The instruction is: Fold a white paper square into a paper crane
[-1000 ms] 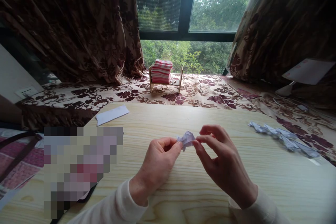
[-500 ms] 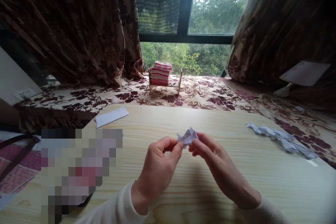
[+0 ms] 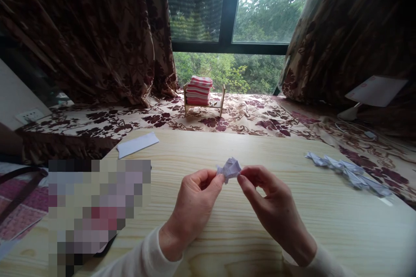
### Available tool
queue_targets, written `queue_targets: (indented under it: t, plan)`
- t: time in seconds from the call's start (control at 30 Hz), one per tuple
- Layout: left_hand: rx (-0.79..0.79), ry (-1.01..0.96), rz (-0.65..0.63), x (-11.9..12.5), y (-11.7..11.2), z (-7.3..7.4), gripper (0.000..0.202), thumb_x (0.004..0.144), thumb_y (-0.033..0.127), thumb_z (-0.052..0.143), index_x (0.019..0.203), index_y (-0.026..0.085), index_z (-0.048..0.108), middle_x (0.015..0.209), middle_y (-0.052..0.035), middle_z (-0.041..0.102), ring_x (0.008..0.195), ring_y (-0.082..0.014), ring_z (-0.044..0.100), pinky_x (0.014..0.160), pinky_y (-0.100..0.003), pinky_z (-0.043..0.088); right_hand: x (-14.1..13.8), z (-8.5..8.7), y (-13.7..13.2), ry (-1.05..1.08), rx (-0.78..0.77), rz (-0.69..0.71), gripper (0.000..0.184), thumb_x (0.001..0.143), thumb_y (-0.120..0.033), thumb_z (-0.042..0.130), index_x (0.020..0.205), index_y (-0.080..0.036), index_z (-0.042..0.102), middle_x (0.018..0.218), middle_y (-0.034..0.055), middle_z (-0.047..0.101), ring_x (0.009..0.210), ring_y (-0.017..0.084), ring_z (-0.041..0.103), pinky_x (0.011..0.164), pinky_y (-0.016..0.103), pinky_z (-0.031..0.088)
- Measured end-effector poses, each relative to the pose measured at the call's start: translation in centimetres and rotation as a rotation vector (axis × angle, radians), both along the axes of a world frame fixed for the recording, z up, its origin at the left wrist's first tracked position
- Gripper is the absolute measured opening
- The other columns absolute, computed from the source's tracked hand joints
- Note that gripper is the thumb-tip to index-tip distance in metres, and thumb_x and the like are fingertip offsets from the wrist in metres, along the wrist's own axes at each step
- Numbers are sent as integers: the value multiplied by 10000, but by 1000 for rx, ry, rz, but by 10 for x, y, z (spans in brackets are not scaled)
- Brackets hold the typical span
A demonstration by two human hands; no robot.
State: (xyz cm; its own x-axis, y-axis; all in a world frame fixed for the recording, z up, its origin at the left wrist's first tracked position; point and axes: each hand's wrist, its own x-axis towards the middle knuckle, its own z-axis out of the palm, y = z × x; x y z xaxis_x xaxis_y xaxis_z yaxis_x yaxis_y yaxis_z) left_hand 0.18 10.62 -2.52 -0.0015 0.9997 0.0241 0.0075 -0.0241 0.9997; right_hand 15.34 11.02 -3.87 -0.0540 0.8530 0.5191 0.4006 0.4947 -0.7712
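Observation:
A small folded piece of pale lilac paper (image 3: 229, 168) is held just above the light wooden table (image 3: 292, 225). My left hand (image 3: 191, 210) pinches its left side between thumb and forefinger. My right hand (image 3: 271, 210) pinches its right side with thumb and fingertips, the other fingers curled. Both wrists rest low over the table near its front edge.
A row of folded paper pieces (image 3: 347, 171) lies at the table's right edge. A white paper slip (image 3: 138, 144) lies at the far left. A blurred patch (image 3: 97, 212) covers the near left. Behind are a small wooden rack with striped cloth (image 3: 201, 93), floral curtains and a window.
The folded paper has been turned and squeezed slightly between the fingers, and the right hand's fingers have shifted their hold. Both hands stay in about the same place.

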Motion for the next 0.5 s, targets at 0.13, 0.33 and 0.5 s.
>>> queue_targets:
  t: [0.13, 0.33, 0.5]
  plan:
    - [-8, 8, -5, 1, -1, -1, 230, 767, 317, 602, 620, 140, 604, 584, 22, 483, 587, -101, 405, 530, -206, 336, 3, -3, 2, -93, 16, 49, 72, 901, -231, 513, 854, -203, 561, 675, -20, 606, 578, 106, 556, 558, 217, 455]
    - [21, 40, 26, 1, -1, -3, 210, 783, 296, 602, 655, 133, 635, 604, 9, 528, 601, -110, 438, 554, -213, 364, 8, -1, 4, -1, -131, 29, 133, 903, -328, 515, 871, -202, 545, 713, -3, 605, 650, 132, 583, 623, 253, 469]
    - [135, 124, 20, 2, -3, -3, 189, 807, 275, 592, 699, 132, 653, 660, -14, 581, 649, -135, 494, 612, -238, 404, 8, 9, 4, 174, -340, 87, 294, 862, -430, 557, 1038, -194, 580, 903, 36, 637, 823, 166, 600, 701, 270, 486]
